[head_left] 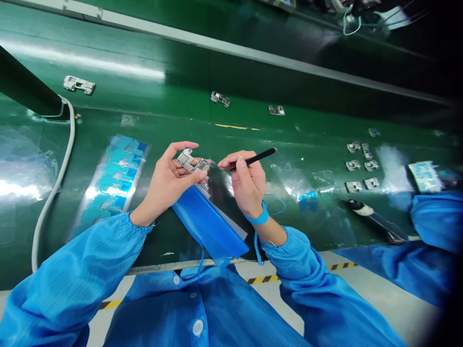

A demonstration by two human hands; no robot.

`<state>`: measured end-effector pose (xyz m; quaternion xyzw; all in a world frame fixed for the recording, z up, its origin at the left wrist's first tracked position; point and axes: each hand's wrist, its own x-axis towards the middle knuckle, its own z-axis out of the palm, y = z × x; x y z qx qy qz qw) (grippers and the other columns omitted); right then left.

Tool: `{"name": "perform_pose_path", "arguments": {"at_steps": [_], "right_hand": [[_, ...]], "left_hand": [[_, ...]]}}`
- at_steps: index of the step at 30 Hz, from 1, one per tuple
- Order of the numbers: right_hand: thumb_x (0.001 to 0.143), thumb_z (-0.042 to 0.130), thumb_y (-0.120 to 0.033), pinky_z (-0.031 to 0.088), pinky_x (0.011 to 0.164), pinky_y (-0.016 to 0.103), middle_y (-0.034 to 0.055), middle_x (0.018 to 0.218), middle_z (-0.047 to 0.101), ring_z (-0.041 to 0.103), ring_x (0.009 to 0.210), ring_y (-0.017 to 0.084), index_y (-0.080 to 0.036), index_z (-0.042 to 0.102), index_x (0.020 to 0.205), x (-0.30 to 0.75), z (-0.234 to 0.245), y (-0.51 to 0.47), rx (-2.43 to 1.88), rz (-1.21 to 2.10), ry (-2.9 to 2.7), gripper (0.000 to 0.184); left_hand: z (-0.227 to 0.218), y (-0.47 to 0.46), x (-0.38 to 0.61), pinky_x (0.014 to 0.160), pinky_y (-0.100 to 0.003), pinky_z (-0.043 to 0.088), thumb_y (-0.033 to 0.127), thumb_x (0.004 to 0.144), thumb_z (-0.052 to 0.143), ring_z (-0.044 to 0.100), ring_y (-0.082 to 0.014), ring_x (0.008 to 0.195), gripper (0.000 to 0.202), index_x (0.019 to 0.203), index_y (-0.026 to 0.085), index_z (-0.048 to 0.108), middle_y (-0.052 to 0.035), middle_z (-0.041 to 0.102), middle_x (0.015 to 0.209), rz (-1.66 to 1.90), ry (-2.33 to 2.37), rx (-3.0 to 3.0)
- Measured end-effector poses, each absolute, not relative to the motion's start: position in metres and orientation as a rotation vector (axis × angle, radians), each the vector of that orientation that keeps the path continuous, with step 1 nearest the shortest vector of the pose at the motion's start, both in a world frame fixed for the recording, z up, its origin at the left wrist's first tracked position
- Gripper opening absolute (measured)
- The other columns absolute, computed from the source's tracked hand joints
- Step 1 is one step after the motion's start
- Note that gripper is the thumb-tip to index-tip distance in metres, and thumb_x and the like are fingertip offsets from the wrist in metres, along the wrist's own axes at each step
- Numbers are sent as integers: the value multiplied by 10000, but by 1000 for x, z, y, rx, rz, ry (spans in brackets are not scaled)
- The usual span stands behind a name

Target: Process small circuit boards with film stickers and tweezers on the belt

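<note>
Head view: green bench (pixel 170 126) with a blue sheet (pixel 213 221) lying at its near edge, below the hands. Left of it, a clear plastic strip (pixel 115 178) bearing teal pieces lies flat on the bench.

Left hand (pixel 167 174): partly curled, thumb and fingers gripping an item by its edges. Right hand (pixel 248 183): fingers closed in a pen-like grip on black tweezers (pixel 257 157), tip pointing left; contact at the tip cannot be determined. The item in the left hand is a circuit board (pixel 186 161), raised above the bench, between the left thumb and fingers.

Risks, as judged: the board could drop should the left pinch loosen, being held only at its edges. A tweezer slip could scratch its parts. The blue cord (pixel 257 248) near the right wrist could snag the sheet if the arm swings.
</note>
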<state>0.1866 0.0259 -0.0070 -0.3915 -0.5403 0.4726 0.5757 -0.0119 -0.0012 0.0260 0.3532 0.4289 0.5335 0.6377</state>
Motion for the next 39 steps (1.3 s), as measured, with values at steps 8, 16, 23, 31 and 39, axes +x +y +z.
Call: {"name": "perform_pose_path", "arguments": {"at_steps": [8, 16, 23, 31, 39], "right_hand": [[1123, 641, -576, 450, 734, 317, 8, 872, 611, 529, 770, 150, -211, 713, 992, 188, -7, 19, -1051, 1226, -1614, 395], [1096, 686, -572, 543, 858, 340, 37, 947, 714, 675, 907, 188, -213, 725, 975, 184, -11, 18, -1023, 1352, -1617, 381], [1057, 753, -561, 563, 838, 339, 29, 899, 782, 713, 853, 185, -211, 733, 966, 181, -6, 18, -1004, 1395, -1525, 362], [1088, 745, -457, 548, 844, 333, 19, 895, 782, 709, 856, 173, -214, 734, 961, 183, -7, 19, -961, 1414, -1527, 275], [1061, 767, -511, 589, 862, 341, 23, 901, 772, 740, 855, 178, -216, 696, 980, 181, -10, 16, -942, 1524, -1464, 313]], "left_hand": [[19, 2, -13, 813, -292, 713, 291, 921, 885, 828, -165, 823, 556, 1389, 175, 607, -64, 846, 1049, 1222, 926, 798], [13, 0, -14, 779, -241, 694, 200, 796, 999, 800, -135, 755, 637, 1323, 175, 641, -49, 848, 1001, 1218, 938, 864], [13, 1, -16, 845, -305, 702, 356, 1008, 823, 826, -176, 861, 549, 1472, 164, 600, -130, 849, 1211, 1161, 812, 804], [16, 1, -16, 839, -294, 692, 291, 1008, 802, 803, -149, 799, 503, 1450, 154, 606, -124, 856, 1193, 1161, 810, 784], [14, -1, -14, 856, -272, 703, 257, 864, 978, 834, -166, 891, 653, 1411, 182, 630, -105, 854, 1209, 1172, 883, 877]]}}
